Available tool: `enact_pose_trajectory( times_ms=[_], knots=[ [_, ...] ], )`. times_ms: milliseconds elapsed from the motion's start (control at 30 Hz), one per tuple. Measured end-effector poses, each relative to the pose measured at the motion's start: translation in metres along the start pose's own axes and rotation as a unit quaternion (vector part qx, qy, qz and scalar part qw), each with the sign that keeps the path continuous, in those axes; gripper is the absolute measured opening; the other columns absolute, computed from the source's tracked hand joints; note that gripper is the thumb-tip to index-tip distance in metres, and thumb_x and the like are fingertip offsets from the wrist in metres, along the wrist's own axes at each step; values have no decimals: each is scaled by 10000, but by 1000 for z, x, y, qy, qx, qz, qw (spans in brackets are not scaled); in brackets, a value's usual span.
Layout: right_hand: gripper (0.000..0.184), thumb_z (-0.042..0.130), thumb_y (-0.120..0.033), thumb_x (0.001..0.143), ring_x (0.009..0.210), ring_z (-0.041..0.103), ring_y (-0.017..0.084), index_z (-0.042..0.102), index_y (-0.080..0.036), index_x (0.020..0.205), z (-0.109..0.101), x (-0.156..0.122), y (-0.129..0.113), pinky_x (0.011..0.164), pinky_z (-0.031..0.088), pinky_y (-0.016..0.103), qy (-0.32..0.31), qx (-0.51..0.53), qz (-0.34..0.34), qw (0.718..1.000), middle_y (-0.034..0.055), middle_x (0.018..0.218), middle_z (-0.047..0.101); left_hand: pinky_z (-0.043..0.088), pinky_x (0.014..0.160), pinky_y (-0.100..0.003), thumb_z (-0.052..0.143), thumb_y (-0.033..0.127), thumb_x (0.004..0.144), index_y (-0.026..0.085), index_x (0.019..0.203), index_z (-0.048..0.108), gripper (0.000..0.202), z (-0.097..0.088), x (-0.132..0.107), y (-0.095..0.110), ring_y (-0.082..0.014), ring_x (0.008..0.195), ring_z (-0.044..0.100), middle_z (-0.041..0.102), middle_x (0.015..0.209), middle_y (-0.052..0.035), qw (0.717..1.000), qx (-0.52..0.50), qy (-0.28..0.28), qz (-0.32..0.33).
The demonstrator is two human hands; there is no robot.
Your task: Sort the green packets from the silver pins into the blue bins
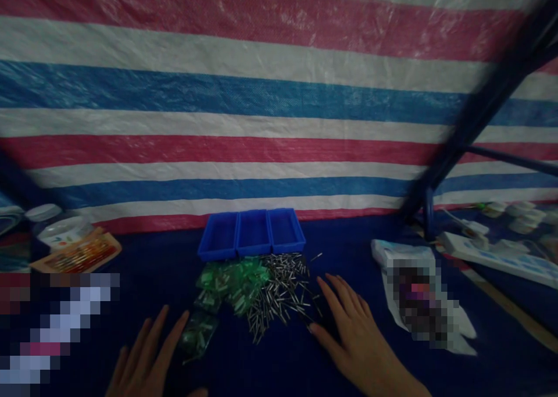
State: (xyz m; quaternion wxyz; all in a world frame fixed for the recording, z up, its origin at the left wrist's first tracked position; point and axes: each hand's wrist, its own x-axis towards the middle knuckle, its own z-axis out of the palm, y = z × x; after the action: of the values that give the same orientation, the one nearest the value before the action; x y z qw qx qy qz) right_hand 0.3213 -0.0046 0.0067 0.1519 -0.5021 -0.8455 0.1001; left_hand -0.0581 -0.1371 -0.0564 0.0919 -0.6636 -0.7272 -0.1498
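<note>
Wide open and empty on both sides: left grip (148, 353) just below bagged green parts (231, 283), right grip (357, 339) just beside loose metal pins (283, 292), light fingertip contact best around such easily scattered pieces.

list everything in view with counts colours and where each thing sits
striped tarpaulin: 1, red, white and blue, behind the table
table cover: 1, dark blue, under the items
plastic bins: 3, blue, joined in a row, back centre
metal pins: many, silver, loose pile before the bins
plastic pieces: many, green, loose pile left of the pins
small bag: 1, green contents, near the left hand
wrapped package: 1, white, partly blurred, right of the pins
power strip: 1, white, far right
round tubs: several, white, back right
frame bar: 1, dark blue, upper right
jar: 1, white lid, back left
card: 1, orange, beside the jar
left hand: 1, open, empty, beside the small bag
right hand: 1, open, empty, at the edge of the pins
</note>
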Motion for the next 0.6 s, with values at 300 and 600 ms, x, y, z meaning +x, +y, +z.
enact_pose_trajectory(
  times_ms=[300, 600],
  knots=[
    [1089, 381, -826, 821, 1502, 25, 445, 161, -74, 1578, 20, 52, -1, 1142, 47, 735, -83, -89, -17, 992, 238, 1622, 57, 250, 1147, -705, 768, 687, 606, 370, 1575, 214, 1161, -6, 81, 12, -466, 1480, 234, 147, 1671, -99, 991, -23, -97, 92],
    [1018, 286, -785, 887, 1511, 116, 405, 229, -19, 1555, 34, 61, -19, 1186, 72, 669, -74, -62, -27, 995, 249, 1610, 182, 150, 1113, -797, 705, 673, 724, 378, 1590, 95, 1099, 1, 88, 42, -469, 1473, 261, 199, 1664, -126, 988, -60, -103, 99]
  ],
)
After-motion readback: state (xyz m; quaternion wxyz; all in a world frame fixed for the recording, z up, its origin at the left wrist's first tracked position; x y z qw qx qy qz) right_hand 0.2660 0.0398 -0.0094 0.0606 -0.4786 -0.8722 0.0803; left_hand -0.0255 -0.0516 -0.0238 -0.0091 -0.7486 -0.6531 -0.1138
